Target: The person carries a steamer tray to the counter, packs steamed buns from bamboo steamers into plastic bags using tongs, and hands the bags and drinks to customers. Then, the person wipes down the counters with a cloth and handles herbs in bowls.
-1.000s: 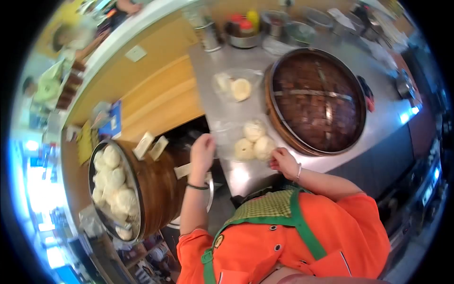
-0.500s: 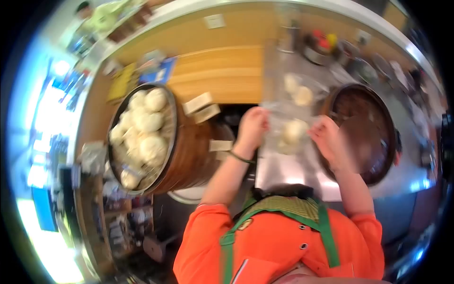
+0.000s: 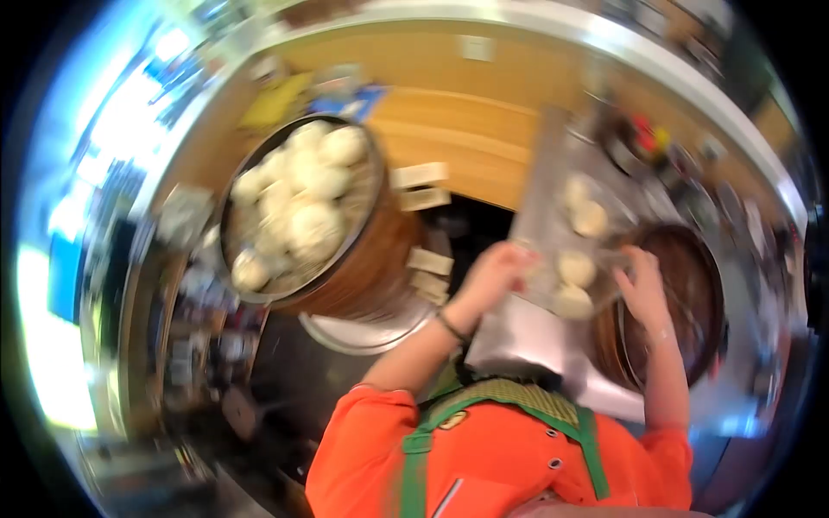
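Note:
Pale round buns lie on the metal counter in front of me, with clear plastic around them. Two buns, one of them a bun (image 3: 590, 219) farther off, sit beyond my hands; a nearer pair, including this bun (image 3: 572, 302), is between my hands. My left hand (image 3: 501, 276) pinches the left side of what looks like a clear plastic bag (image 3: 542, 281). On the other side, my right hand (image 3: 641, 285) has its fingers closed at the bag's right edge, over a round brown steamer (image 3: 704, 345). Blur hides the exact finger contact.
A tall steamer (image 3: 371, 272) heaped with white buns (image 3: 315, 229) stands on the left. Behind is a wooden board (image 3: 466, 129). Containers with red and yellow tops (image 3: 646, 136) line the back right of the metal counter (image 3: 522, 341).
My view has turned, so the counter looks slanted. Both hands now appear lower, with the plastic between them. Two separate buns show between my hands, where they were blurred together before.

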`<state>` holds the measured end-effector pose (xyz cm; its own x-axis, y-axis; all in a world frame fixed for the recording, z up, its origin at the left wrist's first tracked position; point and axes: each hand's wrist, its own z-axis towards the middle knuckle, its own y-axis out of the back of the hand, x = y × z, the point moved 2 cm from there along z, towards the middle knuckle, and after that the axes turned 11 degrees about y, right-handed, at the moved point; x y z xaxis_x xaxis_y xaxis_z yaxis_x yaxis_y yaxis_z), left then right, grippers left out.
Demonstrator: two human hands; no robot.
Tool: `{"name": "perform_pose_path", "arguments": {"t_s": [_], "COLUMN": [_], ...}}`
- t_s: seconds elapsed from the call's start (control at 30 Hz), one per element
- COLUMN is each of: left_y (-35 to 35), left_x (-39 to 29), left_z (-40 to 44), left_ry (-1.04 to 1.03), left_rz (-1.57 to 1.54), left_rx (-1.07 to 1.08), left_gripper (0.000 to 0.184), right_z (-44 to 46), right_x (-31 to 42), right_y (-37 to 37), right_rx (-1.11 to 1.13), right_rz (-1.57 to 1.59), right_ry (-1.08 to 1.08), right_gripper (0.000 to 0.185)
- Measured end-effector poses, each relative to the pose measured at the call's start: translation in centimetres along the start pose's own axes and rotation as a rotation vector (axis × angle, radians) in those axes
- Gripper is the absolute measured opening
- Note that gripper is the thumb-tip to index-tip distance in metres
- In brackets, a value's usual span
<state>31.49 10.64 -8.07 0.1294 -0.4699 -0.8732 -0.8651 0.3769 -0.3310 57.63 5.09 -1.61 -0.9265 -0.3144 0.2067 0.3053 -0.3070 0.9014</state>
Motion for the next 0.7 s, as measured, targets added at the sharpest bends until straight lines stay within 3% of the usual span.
{"name": "perform_pose_path", "arguments": {"t_s": [0.1,0.17,0.23,0.3,0.33,0.37,0.5,0.6,0.7], "left_y": [-1.5,-2.1,-2.0,-1.2,-0.9,-0.8,0.6,0.7,0.4], "left_x": [0.6,1.4,1.7,2.3,3.7,4.1,4.5,5.1,5.5], "left_z": [0.0,0.5,-0.5,-1.3,0.4,-0.6,-0.9,-0.9,-0.7], "left_ry": [-0.084,-0.135,-0.178,-0.369,-0.201,-0.31,-0.268,-0.226,-0.198], "left_rz": [-0.049,0.008,0.057,0.214,0.434,0.243,0.139,0.07,0.025], "left_rx": [0.047,0.044,0.031,0.142,0.147,0.092,0.263,0.394,0.471], "left_gripper": [0.017,0.022,0.03,0.036,0.036,0.033,0.021,0.012,0.004], "right_z": [6.1,10.2,14.2,17.0,18.3,19.2,21.4,23.0,25.2], "right_x": [5.3,12.1,20.6,28.7,32.6,36.3,45.5,47.1,46.8], "right_y": [2.0,3.1,2.5,-1.1,-3.4,-5.0,-11.5,-13.8,-12.7], "right_rx": [-0.165,-0.063,0.061,0.118,0.111,0.109,0.158,0.378,0.371], "right_rz": [-0.072,0.549,0.634,0.693,0.65,0.611,0.282,0.161,0.024], "right_ry": [0.187,0.294,0.445,0.729,0.84,0.873,0.868,0.768,0.69], "right_gripper": [0.029,0.029,0.026,0.024,0.033,0.041,0.075,0.064,0.055]}}
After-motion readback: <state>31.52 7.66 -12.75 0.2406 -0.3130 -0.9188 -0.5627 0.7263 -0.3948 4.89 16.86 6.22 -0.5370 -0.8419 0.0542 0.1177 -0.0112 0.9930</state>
